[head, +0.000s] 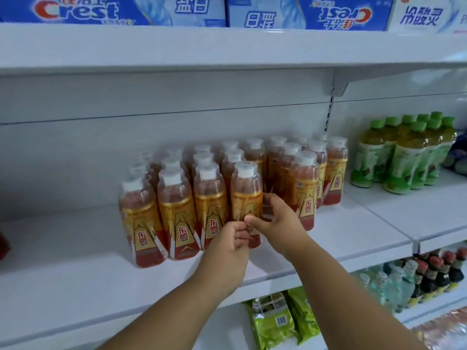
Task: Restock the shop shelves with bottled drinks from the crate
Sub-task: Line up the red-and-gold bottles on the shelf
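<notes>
I am looking at a run of white shop shelving, and the middle shelf (75, 261) is taking up most of my view, with toothpaste boxes (113, 10) sitting on the board above it. On that middle shelf a block of orange-labelled bottled drinks (177, 198) is standing upright in rows, several deep, with clear overcaps and white lids; to their left the shelf is lying bare, so I am judging that a good part of the restocking is already done but that there is room for more. Further right, on the next bay, green-capped tea bottles (404, 157) are standing in their own cluster, well apart from the orange ones. Below, I am seeing green packets (278, 322) and small dark-capped bottles (434, 271) on the lower shelves. The crate is not appearing anywhere in my view, so I cannot tell how much stock is left in it. Both arms are reaching in from the bottom edge. The front bottle (246, 195) in the fourth column is standing on the shelf, touching its neighbours, and my right hand (275, 218) is wrapping its fingers around its right side with the thumb across the label. My left hand (232, 243) is pinching the lower label of the same bottle with curled fingers, seemingly squaring it into line.
</notes>
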Motion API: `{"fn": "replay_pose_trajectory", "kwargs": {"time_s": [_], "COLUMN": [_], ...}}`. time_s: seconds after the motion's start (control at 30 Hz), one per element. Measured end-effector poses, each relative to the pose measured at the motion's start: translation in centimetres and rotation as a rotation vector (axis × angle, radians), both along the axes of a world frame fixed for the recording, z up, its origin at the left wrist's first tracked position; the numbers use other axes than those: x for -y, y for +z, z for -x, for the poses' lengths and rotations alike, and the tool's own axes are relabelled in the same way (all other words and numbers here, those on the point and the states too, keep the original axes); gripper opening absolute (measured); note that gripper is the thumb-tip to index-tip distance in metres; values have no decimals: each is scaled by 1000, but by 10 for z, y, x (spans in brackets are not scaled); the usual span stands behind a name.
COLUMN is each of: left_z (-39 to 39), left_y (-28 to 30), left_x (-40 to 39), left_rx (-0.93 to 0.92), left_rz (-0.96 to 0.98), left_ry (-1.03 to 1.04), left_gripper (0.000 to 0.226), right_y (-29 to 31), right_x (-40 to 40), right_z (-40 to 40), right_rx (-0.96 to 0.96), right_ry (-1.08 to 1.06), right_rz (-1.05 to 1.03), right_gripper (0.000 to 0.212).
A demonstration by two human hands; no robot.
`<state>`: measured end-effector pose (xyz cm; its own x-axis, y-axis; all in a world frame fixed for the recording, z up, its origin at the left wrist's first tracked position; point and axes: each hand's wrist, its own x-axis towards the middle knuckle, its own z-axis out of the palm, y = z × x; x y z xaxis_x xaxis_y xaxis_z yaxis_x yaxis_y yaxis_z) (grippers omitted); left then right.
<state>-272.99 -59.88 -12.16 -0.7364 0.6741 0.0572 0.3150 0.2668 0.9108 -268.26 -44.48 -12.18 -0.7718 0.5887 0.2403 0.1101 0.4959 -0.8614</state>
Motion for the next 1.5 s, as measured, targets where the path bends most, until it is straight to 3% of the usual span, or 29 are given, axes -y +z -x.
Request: {"fn": "replay_pose_trajectory", "kwargs": {"time_s": [0.13,0.33,0.53,0.87,1.03,1.5], "left_z": [7,13,14,8,7,18], "left_y": [-5,-10,-9,-10,-6,33], "left_x": [-1,-1,-5,-4,7,51], "left_rx": [4,-11,11,17,8,-249], "left_rz": [43,53,36,-10,-76,-305], "left_ry": [-63,-83,-76,-50,-42,44], "left_gripper": [49,54,53,53,51,52], "right_y": [0,-2,-6,-10,-9,47], "right_x": [3,3,9,21,35,88], "right_z": [8,12,16,8,1,5], "right_rx": [26,27,-26,-33,-81,-192], "right_ry": [-55,-82,-154,-181,-218,-155], "right_rz": [-72,-96,-85,-96,-153,-359], "right_gripper": [63,67,54,58,37,19]}}
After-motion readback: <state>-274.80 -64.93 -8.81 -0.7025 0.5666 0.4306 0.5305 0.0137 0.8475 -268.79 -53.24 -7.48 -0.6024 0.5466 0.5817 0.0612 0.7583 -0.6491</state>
